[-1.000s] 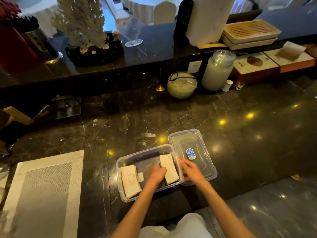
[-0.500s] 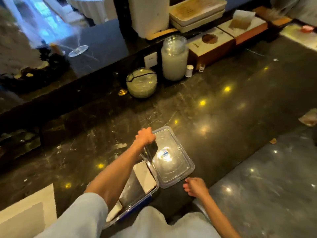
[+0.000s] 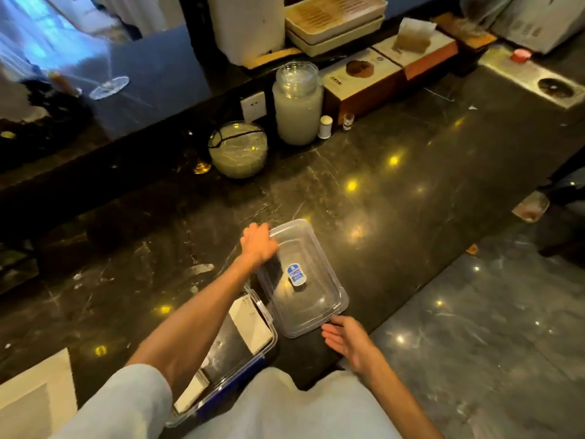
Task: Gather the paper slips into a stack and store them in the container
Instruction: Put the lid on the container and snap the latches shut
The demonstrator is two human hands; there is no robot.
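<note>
A clear plastic container sits at the near edge of the dark marble counter, partly hidden by my left forearm. Inside it lie two stacks of paper slips, one at the right end and one at the left end. The clear lid, with a blue sticker, lies flat just right of the container. My left hand reaches across and grips the lid's far left corner. My right hand is spread open beside the lid's near corner, holding nothing.
Along the back stand a round glass bowl, a tall glass jar, a small white bottle and cardboard boxes. A pale placemat lies at lower left. The counter ends at the right, with grey floor beyond.
Both hands left the container. My left hand went to the lid's far corner and stays there. My right hand dropped to the lid's near corner and spread its fingers. My head turned right.
</note>
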